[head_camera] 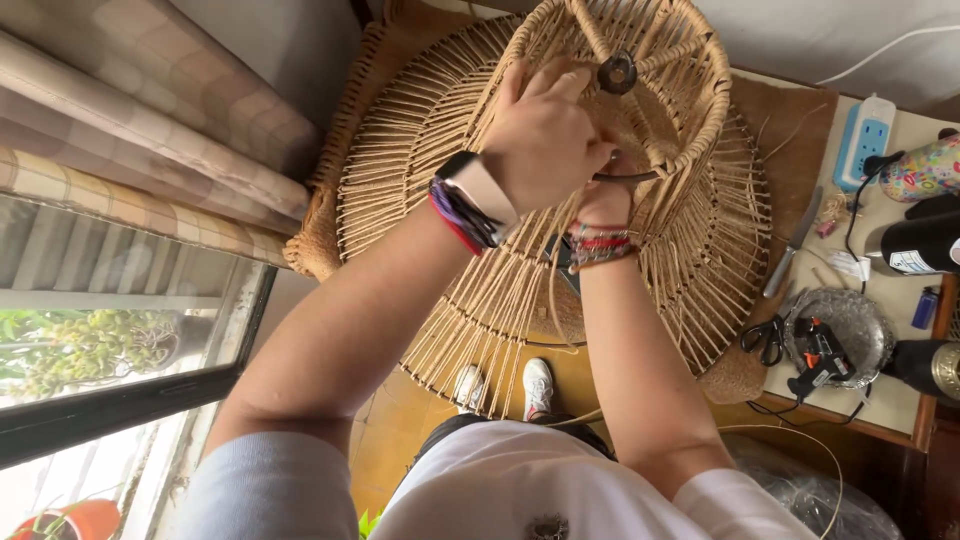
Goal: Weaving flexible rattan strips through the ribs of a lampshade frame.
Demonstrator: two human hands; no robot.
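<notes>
We hold a woven rope lampshade (560, 230) up in front of us, above our shoes (505, 385) and the tiled floor. Our left hand (545, 130) is curled over the frame near the dark metal hub (617, 72) at its top, fingers closed on the rope spokes, while our right hand (605, 195) sits just beneath it, closed on a thin dark tool (630, 177) among the strands. To the right, on the worktop (880, 300), lie scissors (765, 338), a glue gun (820, 355) in a glass dish, a knife (793, 250) and a power strip (865, 140).
</notes>
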